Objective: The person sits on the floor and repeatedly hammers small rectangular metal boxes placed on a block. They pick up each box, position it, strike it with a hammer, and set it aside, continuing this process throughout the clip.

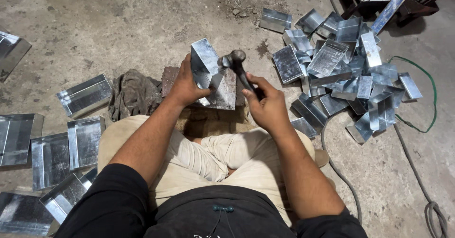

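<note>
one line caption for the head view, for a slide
Seated on a concrete floor, the left hand steadies a folded sheet-metal piece on a block while the right hand holds a hammer against it.

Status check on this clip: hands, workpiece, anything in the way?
Left hand grips folded metal piece on the block. Right hand holds hammer, head at the piece. Rag left, pile of metal pieces right; nothing between.

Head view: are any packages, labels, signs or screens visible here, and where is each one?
None is visible: no package, label, sign or screen.
Only bare folded metal pieces lie on the concrete floor.
The left hand holds one metal piece; the right hand holds a hammer.
</note>
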